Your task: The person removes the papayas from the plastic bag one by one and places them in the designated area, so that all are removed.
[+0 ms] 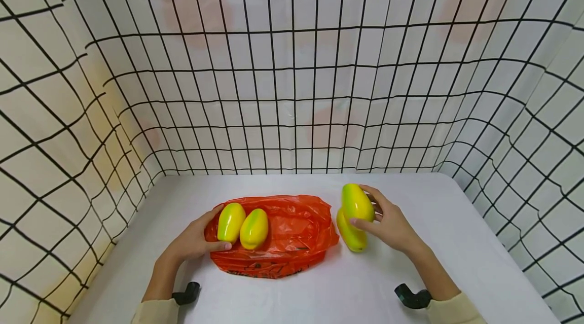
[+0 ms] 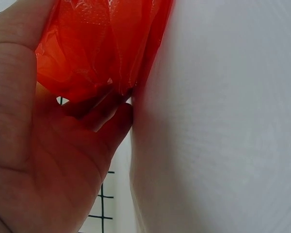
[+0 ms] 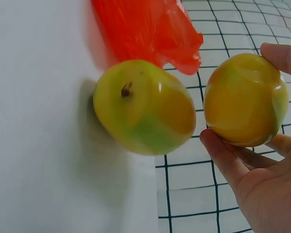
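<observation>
A red plastic bag (image 1: 296, 227) lies spread on the table, with two glossy yellow-green mangoes, a left one (image 1: 231, 222) and a right one (image 1: 254, 229), on its left part. My left hand (image 1: 196, 235) grips the bag's left end, thumb at the near side and fingers round the far side; in the left wrist view the red film (image 2: 97, 43) runs between thumb and fingers. Right of the bag, my right hand (image 1: 388, 220) holds a third mango (image 1: 357, 203) raised between thumb and fingers. Below it another mango (image 3: 143, 109) rests on the table, partly covered in the head view.
The white table (image 1: 365, 288) is bounded at the back and sides by black wire grid (image 1: 292, 85) over pale sheeting. Dark curved pieces, one at the left wrist (image 1: 187, 293) and one at the right wrist (image 1: 412, 297), are worn near the sleeves.
</observation>
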The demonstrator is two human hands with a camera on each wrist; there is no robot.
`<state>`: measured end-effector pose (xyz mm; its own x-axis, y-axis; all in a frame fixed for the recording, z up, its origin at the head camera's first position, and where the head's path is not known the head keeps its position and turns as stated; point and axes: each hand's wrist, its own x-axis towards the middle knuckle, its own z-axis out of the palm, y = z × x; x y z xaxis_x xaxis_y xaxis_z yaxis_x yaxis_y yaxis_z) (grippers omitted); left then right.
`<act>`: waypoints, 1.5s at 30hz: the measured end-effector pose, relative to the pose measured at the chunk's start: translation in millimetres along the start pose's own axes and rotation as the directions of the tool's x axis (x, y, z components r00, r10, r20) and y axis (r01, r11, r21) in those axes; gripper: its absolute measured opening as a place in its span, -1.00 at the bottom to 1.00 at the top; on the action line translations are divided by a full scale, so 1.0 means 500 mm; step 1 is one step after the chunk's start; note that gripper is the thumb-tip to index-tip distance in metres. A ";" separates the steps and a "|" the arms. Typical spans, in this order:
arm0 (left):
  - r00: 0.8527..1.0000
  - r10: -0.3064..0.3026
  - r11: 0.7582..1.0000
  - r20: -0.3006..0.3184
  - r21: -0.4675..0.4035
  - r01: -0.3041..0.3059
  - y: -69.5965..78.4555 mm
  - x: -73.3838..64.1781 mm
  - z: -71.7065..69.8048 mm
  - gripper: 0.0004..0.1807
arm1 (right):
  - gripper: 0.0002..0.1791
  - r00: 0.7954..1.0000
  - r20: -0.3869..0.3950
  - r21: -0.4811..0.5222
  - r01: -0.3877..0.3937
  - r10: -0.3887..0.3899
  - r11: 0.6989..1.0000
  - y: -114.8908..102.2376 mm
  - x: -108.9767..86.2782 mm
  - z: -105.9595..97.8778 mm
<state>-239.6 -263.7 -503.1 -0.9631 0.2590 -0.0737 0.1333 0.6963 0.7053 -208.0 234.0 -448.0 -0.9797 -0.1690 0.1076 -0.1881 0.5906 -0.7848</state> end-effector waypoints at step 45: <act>1.000 -0.009 1.000 -0.001 0.007 0.009 -0.002 0.002 0.003 0.31 | -0.02 0.996 -0.025 -0.155 -0.094 0.091 0.983 0.113 -0.030 -0.046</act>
<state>-240.5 -263.3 -504.9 -0.9644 0.2523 -0.0793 0.1265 0.7034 0.6995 -205.7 288.0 -480.0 -0.9942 -0.0950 0.0507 -0.1038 0.7192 -0.6870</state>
